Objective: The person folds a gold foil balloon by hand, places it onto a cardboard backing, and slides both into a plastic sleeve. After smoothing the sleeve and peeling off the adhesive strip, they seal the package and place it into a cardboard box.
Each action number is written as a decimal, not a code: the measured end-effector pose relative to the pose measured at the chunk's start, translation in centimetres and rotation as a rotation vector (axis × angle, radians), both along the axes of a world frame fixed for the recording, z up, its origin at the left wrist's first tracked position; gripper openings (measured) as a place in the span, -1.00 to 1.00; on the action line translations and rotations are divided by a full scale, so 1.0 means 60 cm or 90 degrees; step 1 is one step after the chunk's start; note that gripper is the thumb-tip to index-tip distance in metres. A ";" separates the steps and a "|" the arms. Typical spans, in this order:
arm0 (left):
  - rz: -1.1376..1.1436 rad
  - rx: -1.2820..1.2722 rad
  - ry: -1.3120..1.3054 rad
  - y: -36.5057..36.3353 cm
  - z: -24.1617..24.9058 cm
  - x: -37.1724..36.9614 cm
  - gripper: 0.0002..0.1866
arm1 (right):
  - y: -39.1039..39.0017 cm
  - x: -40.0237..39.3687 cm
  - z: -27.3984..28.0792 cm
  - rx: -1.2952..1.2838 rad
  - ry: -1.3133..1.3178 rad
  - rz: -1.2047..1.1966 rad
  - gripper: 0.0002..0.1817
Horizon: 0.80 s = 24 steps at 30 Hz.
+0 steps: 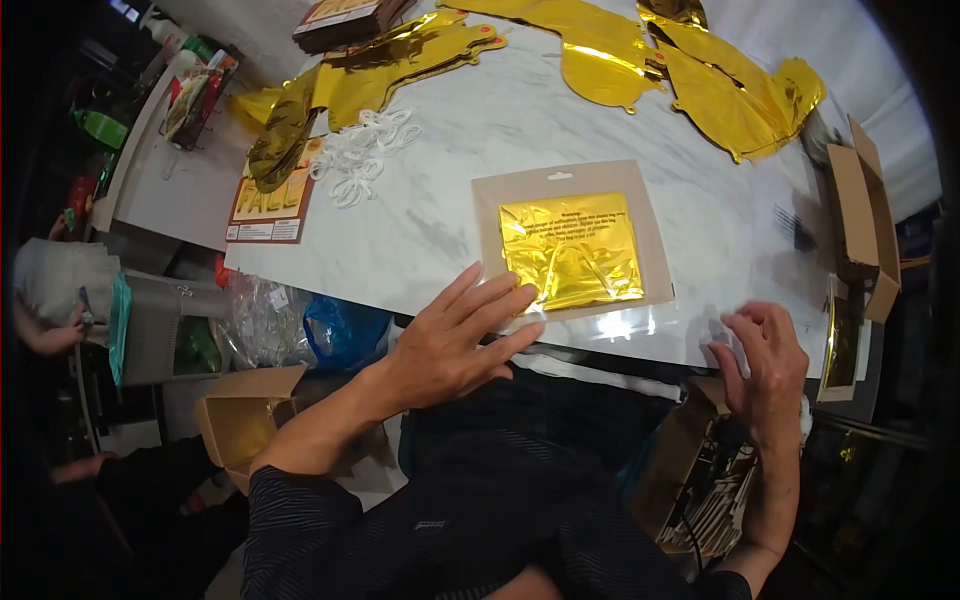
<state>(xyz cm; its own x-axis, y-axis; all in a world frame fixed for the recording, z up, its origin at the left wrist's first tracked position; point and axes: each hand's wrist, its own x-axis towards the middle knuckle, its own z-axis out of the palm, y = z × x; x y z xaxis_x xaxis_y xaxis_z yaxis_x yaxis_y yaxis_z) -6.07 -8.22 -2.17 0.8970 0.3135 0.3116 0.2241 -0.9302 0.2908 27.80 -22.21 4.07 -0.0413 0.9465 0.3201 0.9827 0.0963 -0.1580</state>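
A clear-fronted package (570, 245) with a brown border lies flat near the table's front edge. Folded gold foil with printed warning text shows inside it. My left hand (465, 335) is over the package's lower left corner, fingers spread, holding nothing. To the right of the package, my right hand (765, 360) hovers at the table edge with its fingers curled; whether anything is between them is hidden. White string loops (365, 155) lie to the left, beside gold foil balloons (390, 75).
More gold foil pieces (610, 70) lie at the back. A FALL card (270, 200) sits at the left edge and an open cardboard box (860, 215) at the right. Boxes (245, 415) stand below the table. Another person's hand (70, 335) shows at far left.
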 end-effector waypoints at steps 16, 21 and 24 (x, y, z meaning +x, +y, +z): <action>0.057 0.095 -0.195 0.004 -0.048 -0.017 -0.82 | 0.031 -0.032 -0.058 -0.024 0.057 0.205 -0.19; 0.104 0.088 -0.219 0.000 -0.060 -0.032 -0.84 | 0.031 -0.042 -0.101 -0.028 0.071 0.199 -0.14; 0.105 0.078 -0.226 0.000 -0.062 -0.035 -0.83 | 0.031 -0.050 -0.102 -0.023 0.097 0.182 -0.16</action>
